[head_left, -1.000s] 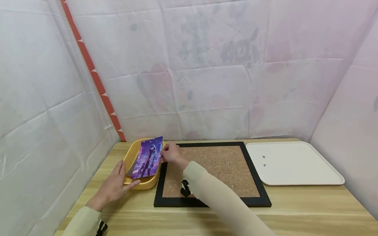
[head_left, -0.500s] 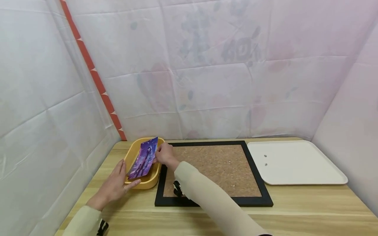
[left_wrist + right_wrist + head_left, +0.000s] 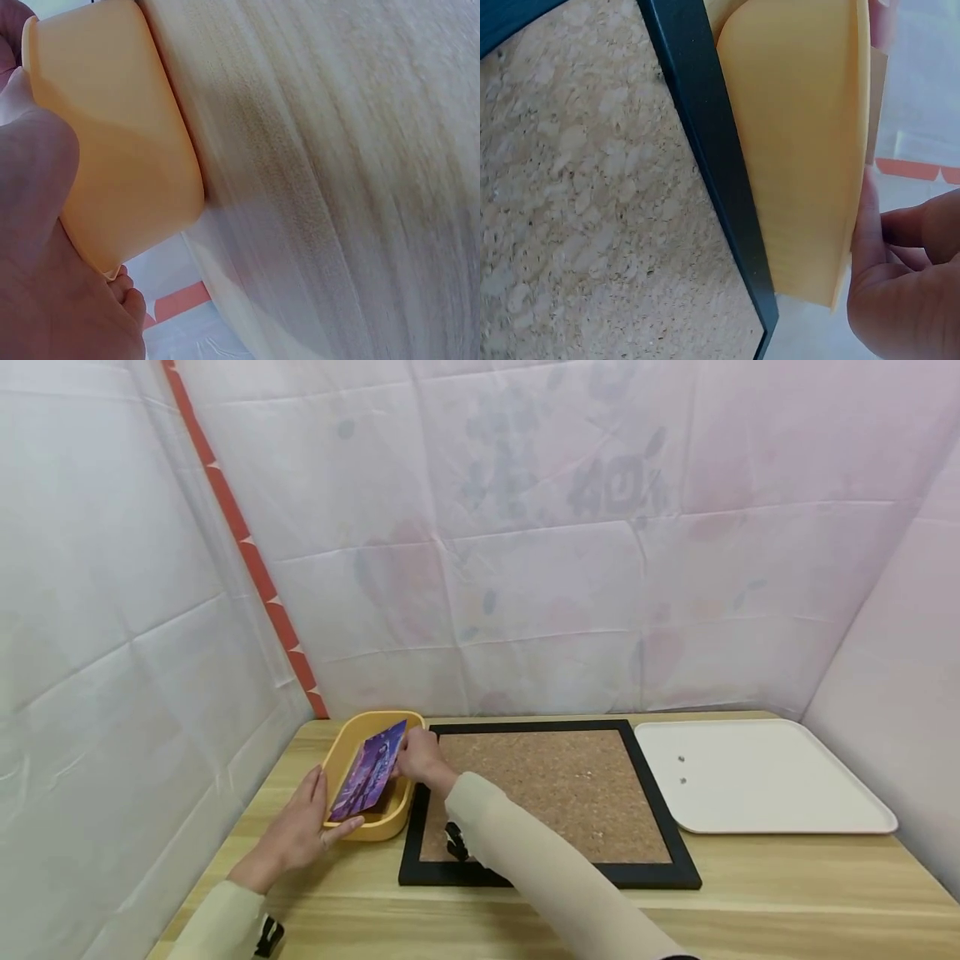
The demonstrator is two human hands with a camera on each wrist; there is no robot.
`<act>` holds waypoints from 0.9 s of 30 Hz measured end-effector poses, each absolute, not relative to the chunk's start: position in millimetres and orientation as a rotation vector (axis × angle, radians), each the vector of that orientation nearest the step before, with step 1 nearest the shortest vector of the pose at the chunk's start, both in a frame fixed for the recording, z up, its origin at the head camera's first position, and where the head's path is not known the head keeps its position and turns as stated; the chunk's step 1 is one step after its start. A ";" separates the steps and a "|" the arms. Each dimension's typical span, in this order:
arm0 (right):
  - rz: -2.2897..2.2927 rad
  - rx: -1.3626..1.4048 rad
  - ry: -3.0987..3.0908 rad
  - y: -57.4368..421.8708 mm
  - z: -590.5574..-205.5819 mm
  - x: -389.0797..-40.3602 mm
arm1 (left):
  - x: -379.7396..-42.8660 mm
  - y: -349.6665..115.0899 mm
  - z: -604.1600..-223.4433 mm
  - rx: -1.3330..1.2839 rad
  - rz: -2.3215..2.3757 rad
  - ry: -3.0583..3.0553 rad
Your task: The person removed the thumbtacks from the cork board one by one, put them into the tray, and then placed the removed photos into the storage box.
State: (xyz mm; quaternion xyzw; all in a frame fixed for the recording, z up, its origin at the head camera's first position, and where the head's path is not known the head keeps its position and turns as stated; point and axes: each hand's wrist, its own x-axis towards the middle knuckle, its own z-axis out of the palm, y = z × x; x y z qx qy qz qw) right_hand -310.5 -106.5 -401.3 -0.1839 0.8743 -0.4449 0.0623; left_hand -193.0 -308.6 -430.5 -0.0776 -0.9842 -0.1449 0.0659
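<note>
A shallow yellow plastic bin (image 3: 358, 732) stands at the left of the table. My left hand (image 3: 291, 835) holds its near left corner, thumb along the front rim and fingers at the left side. In the left wrist view that hand (image 3: 52, 217) lies against the bin wall (image 3: 112, 135). A purple printed picture card (image 3: 367, 771) tilts inside the bin, its right edge raised. At that edge my right hand (image 3: 422, 756) pinches it, the fingertips partly hidden. The right wrist view shows this hand (image 3: 900, 262) beside the bin's rim (image 3: 861, 112).
Right of the bin lies a black-framed cork board (image 3: 540, 793) with a few small clear pins (image 3: 588, 774) on it. A white tray (image 3: 772, 777) farther right bears two small metallic pieces (image 3: 682, 758). White cloth walls (image 3: 525, 635) enclose the wooden table (image 3: 450, 918).
My right hand has shifted slightly left and lower into the bin. The picture card has tilted more and sits deeper in the bin. My left hand has kept its place on the bin.
</note>
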 end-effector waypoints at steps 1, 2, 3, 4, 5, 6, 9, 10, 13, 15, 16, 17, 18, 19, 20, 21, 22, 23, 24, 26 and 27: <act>-1.325 -0.574 2.649 -105.2 -401.0 -310.4 | -193.7 -308.3 -431.0 -0.235 -0.440 -2.971; -1.309 -0.578 2.641 -103.9 -400.4 -310.1 | -194.1 -307.9 -431.3 -0.236 -0.445 -2.973; -1.292 -0.579 2.632 -102.5 -399.8 -309.7 | -194.7 -307.6 -431.9 -0.235 -0.450 -2.977; -1.276 -0.572 2.620 -101.0 -398.3 -308.8 | -194.9 -307.1 -432.2 -0.234 -0.453 -2.982; -1.257 -0.573 2.618 -99.5 -397.0 -308.0 | -195.4 -307.1 -432.7 -0.234 -0.456 -2.984; -1.235 -0.572 2.614 -98.2 -395.3 -307.3 | -195.9 -307.2 -433.4 -0.233 -0.459 -2.983; -1.168 -0.615 2.619 -92.6 -387.8 -303.7 | -196.7 -307.6 -433.1 -0.239 -0.469 -2.971; -1.144 -0.646 2.625 -90.0 -385.2 -302.3 | -196.9 -307.7 -432.7 -0.244 -0.473 -2.963; -1.076 -0.779 2.628 -78.4 -377.9 -296.7 | -197.1 -308.6 -433.5 -0.264 -0.482 -2.939; -1.050 -0.889 2.616 -68.2 -375.0 -292.0 | -196.8 -309.1 -433.2 -0.275 -0.477 -2.928; -1.036 -0.944 2.600 -62.0 -374.0 -289.6 | -196.6 -309.5 -433.2 -0.277 -0.474 -2.928; -1.020 -0.997 2.591 -55.3 -373.2 -286.4 | -195.8 -310.2 -432.8 -0.276 -0.469 -2.933; -1.003 -1.040 2.583 -48.1 -372.7 -283.1 | -195.6 -311.2 -433.5 -0.275 -0.470 -2.936; -0.969 -1.086 2.602 -40.2 -372.8 -279.9 | -195.3 -311.4 -432.5 -0.276 -0.461 -2.943; -0.939 -1.122 2.619 -31.1 -372.6 -276.2 | -195.4 -312.1 -432.6 -0.278 -0.463 -2.947; -0.917 -1.154 2.632 -21.1 -372.4 -272.6 | -195.8 -312.7 -432.9 -0.280 -0.469 -2.954; -0.887 -1.180 2.656 -10.2 -372.1 -268.8 | -195.9 -313.0 -433.2 -0.272 -0.480 -2.967; -0.865 -1.189 2.679 1.2 -371.3 -264.9 | -195.4 -313.0 -432.3 -0.262 -0.487 -2.978; -0.853 -1.198 2.699 13.0 -370.7 -261.3 | -194.9 -313.2 -431.5 -0.253 -0.495 -2.986; -0.854 -1.209 2.726 38.0 -369.3 -254.4 | -192.3 -313.5 -427.1 -0.235 -0.507 -2.998; -0.861 -1.209 2.736 50.6 -369.1 -251.7 | -190.8 -313.3 -424.6 -0.228 -0.509 -2.997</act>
